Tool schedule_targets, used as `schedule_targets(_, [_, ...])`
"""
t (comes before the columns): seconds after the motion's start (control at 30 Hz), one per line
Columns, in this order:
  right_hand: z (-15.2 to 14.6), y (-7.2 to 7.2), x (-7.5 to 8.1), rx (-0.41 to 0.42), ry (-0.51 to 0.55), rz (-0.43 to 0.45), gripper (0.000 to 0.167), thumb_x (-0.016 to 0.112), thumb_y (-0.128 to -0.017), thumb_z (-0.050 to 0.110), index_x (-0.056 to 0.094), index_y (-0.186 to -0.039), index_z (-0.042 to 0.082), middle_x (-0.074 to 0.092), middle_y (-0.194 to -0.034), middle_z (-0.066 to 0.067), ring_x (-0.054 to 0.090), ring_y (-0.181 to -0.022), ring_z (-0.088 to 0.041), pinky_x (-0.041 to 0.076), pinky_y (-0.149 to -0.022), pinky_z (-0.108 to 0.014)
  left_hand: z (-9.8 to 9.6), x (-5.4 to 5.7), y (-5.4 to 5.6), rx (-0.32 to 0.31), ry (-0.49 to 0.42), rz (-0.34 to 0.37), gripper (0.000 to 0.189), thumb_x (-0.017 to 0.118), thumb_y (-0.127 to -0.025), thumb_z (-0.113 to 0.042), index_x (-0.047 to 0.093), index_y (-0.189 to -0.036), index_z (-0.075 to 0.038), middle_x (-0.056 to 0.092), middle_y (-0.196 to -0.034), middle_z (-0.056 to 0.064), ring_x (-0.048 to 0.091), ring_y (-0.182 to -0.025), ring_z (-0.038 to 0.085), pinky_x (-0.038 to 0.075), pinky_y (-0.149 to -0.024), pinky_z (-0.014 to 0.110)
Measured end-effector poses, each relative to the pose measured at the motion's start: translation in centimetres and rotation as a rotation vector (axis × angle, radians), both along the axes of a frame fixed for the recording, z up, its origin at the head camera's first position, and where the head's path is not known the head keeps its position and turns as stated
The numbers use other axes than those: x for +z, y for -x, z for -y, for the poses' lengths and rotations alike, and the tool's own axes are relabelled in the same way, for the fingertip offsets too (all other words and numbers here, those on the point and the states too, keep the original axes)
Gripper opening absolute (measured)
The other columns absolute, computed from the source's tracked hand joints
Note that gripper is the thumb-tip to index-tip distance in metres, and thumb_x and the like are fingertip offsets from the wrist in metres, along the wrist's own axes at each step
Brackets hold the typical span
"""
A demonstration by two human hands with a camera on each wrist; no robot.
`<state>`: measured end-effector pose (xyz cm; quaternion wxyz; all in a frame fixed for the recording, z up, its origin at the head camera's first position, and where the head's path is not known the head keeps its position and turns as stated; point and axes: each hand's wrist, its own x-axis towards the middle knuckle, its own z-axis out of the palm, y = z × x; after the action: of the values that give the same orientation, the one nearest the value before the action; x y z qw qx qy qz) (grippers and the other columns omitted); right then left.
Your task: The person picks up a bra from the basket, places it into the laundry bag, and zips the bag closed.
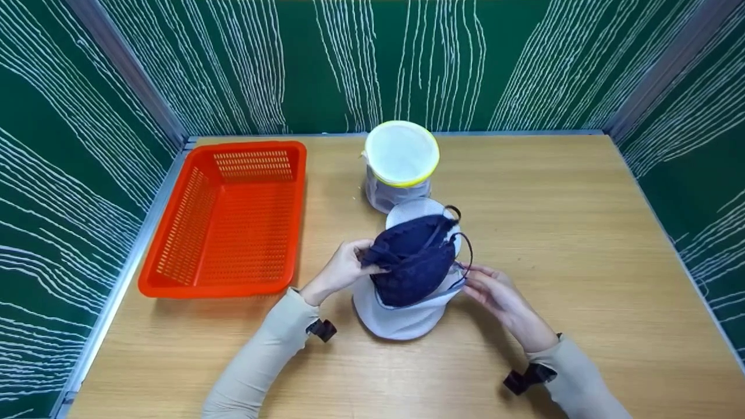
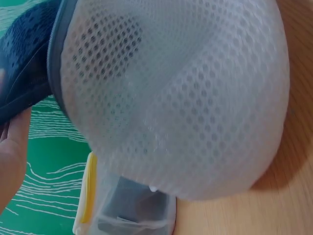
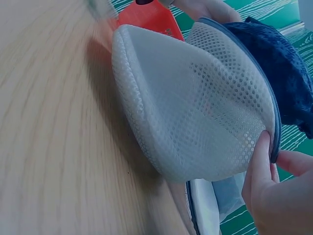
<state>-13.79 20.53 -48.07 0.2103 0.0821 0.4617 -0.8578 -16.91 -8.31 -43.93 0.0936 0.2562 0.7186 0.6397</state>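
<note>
Orange plastic basket (image 1: 250, 238) at L, not in way. White mesh laundry bag (image 1: 398, 321) ctr, mouth gaping; yellow-rimmed mesh bag (image 1: 401, 154) just behind. Navy bra (image 1: 416, 267) over white bag's mouth. L hand (image 1: 345, 265) pinches bra; R hand (image 1: 497, 297) pinches grey rim (image 3: 277, 112). We judge bagging/unbagging, unsure wh.; next needs wide mouth, loose strap (image 1: 471, 256) clear.

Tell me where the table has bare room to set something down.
Widest: light wooden table right of the yellow-rimmed mesh container, to the green white-lined wall. Narrower: between container and orange perforated plastic basket. Crowded: the middle, where left hand holds the navy fabric bra, right hand the white mesh bag.
</note>
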Motion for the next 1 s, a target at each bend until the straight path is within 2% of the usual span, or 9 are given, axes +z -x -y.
schedule_targets(0.07, [0.1,-0.1,0.2,-0.007,-0.002,0.019,0.026,0.041,-0.087,-0.008,0.063,-0.090,0.007,0.065,-0.087,-0.005,0.062,-0.080,-0.013,0.049,-0.076,-0.022,0.3,0.2,-0.1,-0.028,0.024,-0.004,0.027,0.067,-0.070,0.009,0.057,-0.094,0.015,0.061,-0.091,0.026,0.055,-0.078,0.001,0.047,-0.074,0.023])
schedule_targets(0.1, [0.1,-0.1,0.3,-0.009,-0.004,0.019,0.025,0.042,-0.087,-0.008,0.063,-0.090,0.007,0.065,-0.087,-0.005,0.062,-0.080,-0.013,0.049,-0.076,-0.022,0.4,-0.1,0.0,-0.045,0.033,-0.009,0.026,0.067,-0.070,0.008,0.058,-0.094,0.015,0.061,-0.091,0.025,0.056,-0.078,0.002,0.047,-0.074,0.024])
schedule_targets(0.17, [0.1,-0.2,0.3,-0.025,-0.009,0.030,0.025,0.042,-0.087,-0.008,0.062,-0.089,0.006,0.065,-0.087,-0.005,0.062,-0.080,-0.013,0.049,-0.076,-0.022,0.7,0.1,-0.2,-0.073,0.054,-0.007,0.024,0.067,-0.070,0.009,0.058,-0.092,0.015,0.062,-0.090,0.023,0.055,-0.078,0.003,0.047,-0.074,0.024])
schedule_targets(0.4, [0.3,-0.3,0.4,-0.070,-0.042,0.037,0.024,0.043,-0.087,-0.007,0.061,-0.086,0.007,0.064,-0.086,-0.004,0.062,-0.081,-0.014,0.049,-0.075,-0.023,1.2,2.0,-1.1,-0.139,0.097,-0.003,0.016,0.064,-0.071,0.012,0.058,-0.085,0.016,0.060,-0.079,0.020,0.050,-0.070,0.004,0.043,-0.067,0.020])
schedule_targets(0.57, [0.5,-0.4,0.5,-0.082,-0.051,0.040,0.024,0.042,-0.087,-0.007,0.060,-0.086,0.008,0.064,-0.086,-0.003,0.062,-0.082,-0.014,0.048,-0.078,-0.024,1.4,0.7,-0.8,-0.158,0.160,0.012,0.016,0.066,-0.071,0.008,0.060,-0.085,0.013,0.061,-0.079,0.016,0.049,-0.068,0.003,0.043,-0.066,0.019])
schedule_targets(0.67, [0.6,-0.4,0.5,-0.092,-0.054,0.036,0.024,0.040,-0.088,-0.007,0.060,-0.086,0.007,0.064,-0.086,-0.004,0.062,-0.082,-0.013,0.048,-0.080,-0.024,1.5,0.2,-0.6,-0.180,0.194,-0.018,0.018,0.068,-0.070,0.006,0.062,-0.087,0.010,0.064,-0.082,0.017,0.052,-0.070,0.003,0.045,-0.067,0.020])
schedule_targets(0.87, [0.9,-0.5,0.7,-0.111,-0.065,0.025,0.026,0.039,-0.088,-0.006,0.061,-0.086,0.008,0.065,-0.086,-0.003,0.062,-0.082,-0.013,0.048,-0.080,-0.025,1.5,0.2,-0.5,-0.228,0.242,-0.085,0.018,0.070,-0.070,0.003,0.064,-0.085,0.009,0.065,-0.080,0.017,0.051,-0.069,0.004,0.046,-0.067,0.021])
schedule_targets(1.0, [1.0,-0.6,0.8,-0.121,-0.065,0.018,0.026,0.039,-0.089,-0.004,0.061,-0.086,0.008,0.065,-0.086,-0.003,0.062,-0.083,-0.012,0.048,-0.080,-0.025,1.4,0.3,-0.4,-0.230,0.297,-0.083,0.016,0.069,-0.070,0.002,0.065,-0.084,0.007,0.063,-0.077,0.014,0.049,-0.068,0.004,0.045,-0.067,0.019])
